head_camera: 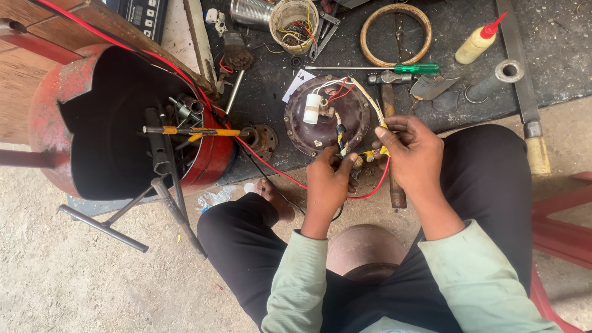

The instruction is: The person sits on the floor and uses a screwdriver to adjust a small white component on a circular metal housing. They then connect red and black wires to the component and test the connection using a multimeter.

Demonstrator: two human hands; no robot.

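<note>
On the dark floor mat [555, 55], just ahead of the knees: round brown motor housing [327, 117], open face up, white cylindrical capacitor [312, 108] seated on it. Left hand [328, 182] closed, fingertips pinching a bundle of wires [341, 139] at the housing's near rim. Right hand [414, 154] closed too, thumb and forefinger nipping yellow-sleeved wire ends [383, 148] just right of the housing, touching the same bundle. Both grips meeting close together at the housing's near-right edge, housing itself lying just beyond the fingers, not held. Red wire [271, 168] looping under both hands and running left toward a red cut-open cylinder [55, 111] stuffed with tools. Hammer [390, 111] lying beside the right hand, head away, handle passing under the wrist. Farther off: green-handled screwdriver [416, 68], wooden ring [396, 34], yellow squeeze bottle [476, 43], plastic cup of wire scraps [295, 23].
</note>
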